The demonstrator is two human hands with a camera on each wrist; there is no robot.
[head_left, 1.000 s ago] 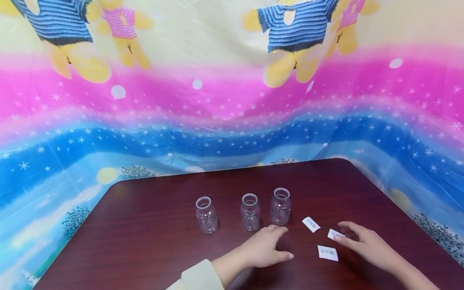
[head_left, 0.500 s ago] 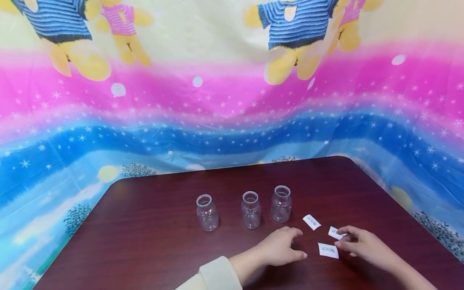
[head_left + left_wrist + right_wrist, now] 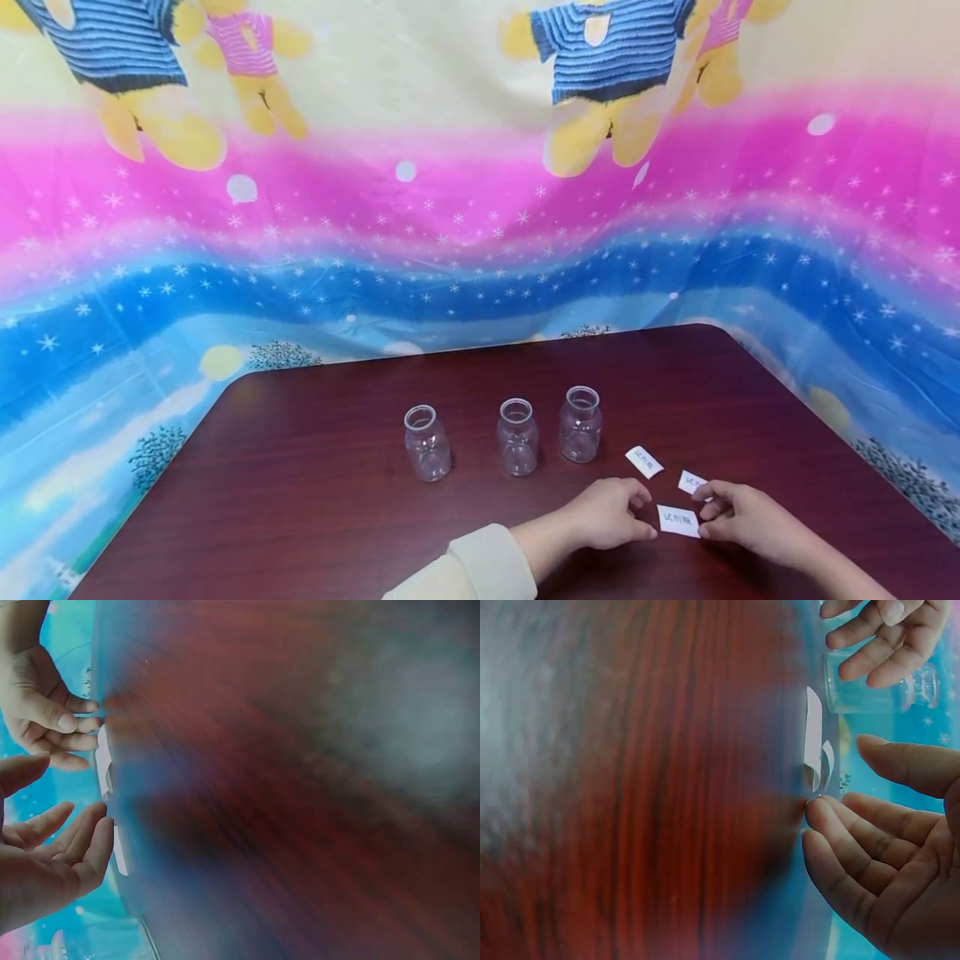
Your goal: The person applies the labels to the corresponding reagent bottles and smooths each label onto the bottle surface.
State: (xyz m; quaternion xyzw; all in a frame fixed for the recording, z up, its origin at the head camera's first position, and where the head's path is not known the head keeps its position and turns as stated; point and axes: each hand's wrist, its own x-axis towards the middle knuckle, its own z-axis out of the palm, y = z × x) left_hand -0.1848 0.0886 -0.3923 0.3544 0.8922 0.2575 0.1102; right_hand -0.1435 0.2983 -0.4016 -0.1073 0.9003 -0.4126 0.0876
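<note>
At the bottom of the head view, a cream sleeve (image 3: 491, 567) leads to the left hand (image 3: 609, 514), its fingers lightly bent, thumb apart, holding nothing. At lower right, the right hand (image 3: 753, 522) also keeps a gap between thumb and fingers; whether its fingertips touch the near label (image 3: 678, 521) cannot be told. That white paper lies on the table (image 3: 315, 517) between both hands. Just beyond, the right hand's fingers partly cover a second label (image 3: 688, 481); a third label (image 3: 644, 462) lies to its upper left. Farther back, right of centre, stand the right jar (image 3: 581, 429) and middle jar (image 3: 517, 442), with the left jar (image 3: 428, 448) apart. Behind hangs a snowflake-printed cloth (image 3: 465, 283).
</note>
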